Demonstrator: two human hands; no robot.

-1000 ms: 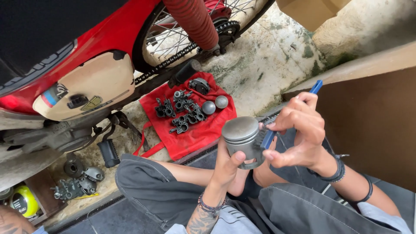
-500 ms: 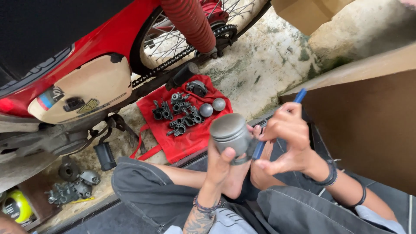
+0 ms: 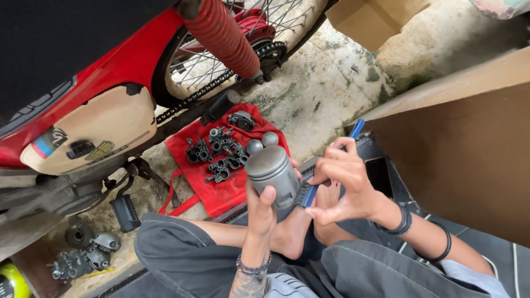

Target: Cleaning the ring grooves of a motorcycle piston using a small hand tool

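**Inspector:** Left hand (image 3: pixel 264 212) is closed round a grey metal piston (image 3: pixel 272 172), thumb up its near side, held upright above the person's bare feet (image 3: pixel 301 232).

**Clerk:** And the right?

**Inspector:** Right hand (image 3: pixel 342 185) pinches a blue-handled brush (image 3: pixel 331 165) between thumb and fingers. The bristle end touches the piston's lower right side; the handle angles up and away to the right.

**Clerk:** Surroundings?

**Inspector:** A red cloth (image 3: pixel 221 165) lies on the concrete floor (image 3: pixel 326 83) just beyond the piston, carrying small dark metal parts (image 3: pixel 218 154) and two grey balls (image 3: pixel 262 142). A red motorcycle (image 3: pixel 99 94) stands to the left, its spoked rear wheel (image 3: pixel 221 60) and chain (image 3: pixel 221 83) in view. A carburettor (image 3: pixel 83 259) lies lower left. Brown cardboard (image 3: pixel 469 149) fills the right side
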